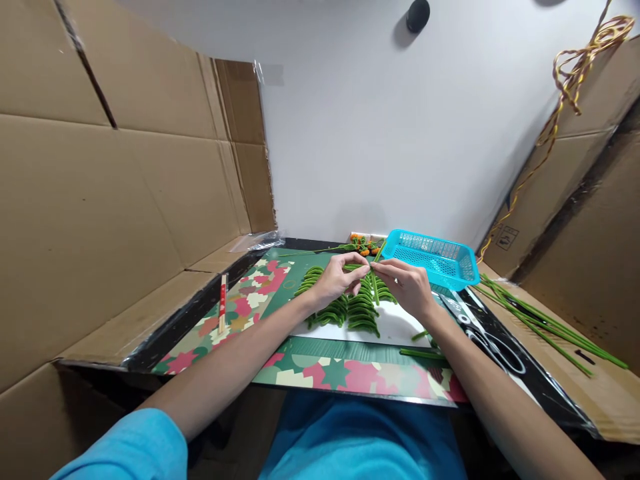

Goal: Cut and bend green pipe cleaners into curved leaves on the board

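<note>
My left hand (340, 278) is closed in a pinch on a short green pipe cleaner (356, 267), held above the mat. Facing it, my right hand (407, 285) pinches at the same spot, its fingertips almost meeting those of the left. Below both hands, rows of curved green pipe cleaner pieces (363, 312) lie side by side on a white sheet (395, 327). A straighter green length (375, 291) runs upright just under the fingertips. Loose green pieces (421, 353) lie by my right forearm, which partly covers them.
A blue plastic basket (475, 268) stands behind my right hand. Orange flowers (358, 243) lie at the back. Scissors (507, 353) and long green pipe cleaners (555, 323) are on the right, a red-wrapped pair of sticks (223, 303) on the left. Cardboard walls (150, 193) flank the table.
</note>
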A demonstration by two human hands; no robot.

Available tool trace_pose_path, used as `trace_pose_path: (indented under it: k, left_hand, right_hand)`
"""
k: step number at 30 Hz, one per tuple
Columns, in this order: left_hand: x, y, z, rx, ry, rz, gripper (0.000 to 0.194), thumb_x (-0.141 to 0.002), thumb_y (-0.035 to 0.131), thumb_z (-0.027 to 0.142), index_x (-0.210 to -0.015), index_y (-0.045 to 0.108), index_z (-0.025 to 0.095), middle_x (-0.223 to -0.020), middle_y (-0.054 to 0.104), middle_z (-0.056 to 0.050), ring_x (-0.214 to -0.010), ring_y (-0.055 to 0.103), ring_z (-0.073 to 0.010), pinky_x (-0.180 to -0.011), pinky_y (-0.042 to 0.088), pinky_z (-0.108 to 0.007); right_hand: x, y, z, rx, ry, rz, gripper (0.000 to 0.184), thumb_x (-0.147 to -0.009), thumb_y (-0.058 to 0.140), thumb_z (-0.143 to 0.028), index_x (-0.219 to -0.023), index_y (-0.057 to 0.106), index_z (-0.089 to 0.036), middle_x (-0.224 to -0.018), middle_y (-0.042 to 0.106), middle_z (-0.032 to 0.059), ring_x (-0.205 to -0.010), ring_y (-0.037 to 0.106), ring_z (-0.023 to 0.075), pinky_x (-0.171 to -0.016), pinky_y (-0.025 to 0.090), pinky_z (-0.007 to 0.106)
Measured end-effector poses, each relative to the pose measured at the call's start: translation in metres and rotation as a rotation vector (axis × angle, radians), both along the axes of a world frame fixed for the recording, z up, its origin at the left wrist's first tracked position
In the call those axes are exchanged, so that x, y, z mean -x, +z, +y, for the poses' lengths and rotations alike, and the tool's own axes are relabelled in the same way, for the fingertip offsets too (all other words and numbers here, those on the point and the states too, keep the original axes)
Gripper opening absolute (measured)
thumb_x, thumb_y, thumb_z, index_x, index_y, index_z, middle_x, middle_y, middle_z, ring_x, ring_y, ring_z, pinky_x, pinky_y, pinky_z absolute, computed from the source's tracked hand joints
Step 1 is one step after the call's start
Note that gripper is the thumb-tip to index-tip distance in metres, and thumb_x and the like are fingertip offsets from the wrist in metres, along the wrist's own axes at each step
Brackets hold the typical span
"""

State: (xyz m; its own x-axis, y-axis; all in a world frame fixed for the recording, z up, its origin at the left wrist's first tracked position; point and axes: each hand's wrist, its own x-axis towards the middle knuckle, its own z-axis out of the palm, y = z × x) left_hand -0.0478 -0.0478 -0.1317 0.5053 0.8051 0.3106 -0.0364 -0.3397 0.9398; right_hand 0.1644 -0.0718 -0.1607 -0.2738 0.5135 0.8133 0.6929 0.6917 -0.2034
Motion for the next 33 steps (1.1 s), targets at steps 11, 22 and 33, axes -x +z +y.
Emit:
trace_pose_path:
  k: [11, 22, 33]
  left_hand:
    - [-0.003, -0.002, -0.009, -0.302, 0.153, 0.09, 0.028, -0.096, 0.068, 0.046, -0.095, 0.066, 0.018, -0.069, 0.057, 0.002, -0.051, 0.052, -0.0103, -0.048, 0.039, -0.022]
    - [-0.002, -0.002, -0.015, -0.821, 0.135, 0.254, 0.013, -0.1, 0.058, 0.021, -0.097, 0.07, 0.019, -0.085, 0.061, -0.003, -0.067, 0.05, -0.0129, -0.066, 0.044, -0.026]
    - [-0.007, -0.002, -0.005, -0.082, 0.05, -0.005, 0.035, -0.089, 0.077, 0.049, -0.093, 0.062, 0.017, -0.061, 0.048, 0.008, -0.04, 0.05, -0.0085, -0.039, 0.035, -0.02]
  right_hand:
    - [0.006, 0.002, 0.001, 0.087, 0.079, 0.102, 0.027, -0.107, 0.057, -0.03, -0.107, 0.084, -0.026, -0.094, 0.081, 0.0056, -0.076, 0.073, 0.0177, -0.068, 0.05, 0.027]
    - [-0.003, 0.032, -0.008, 0.35, 0.259, 0.174, 0.056, -0.104, 0.052, -0.059, -0.078, 0.075, -0.015, -0.061, 0.061, 0.0025, -0.049, 0.05, 0.0124, -0.045, 0.039, 0.025]
    - [-0.009, 0.024, -0.003, 0.139, 0.095, 0.085, 0.037, -0.108, 0.054, -0.044, -0.101, 0.08, -0.019, -0.085, 0.075, 0.0067, -0.06, 0.06, 0.0136, -0.06, 0.047, 0.026]
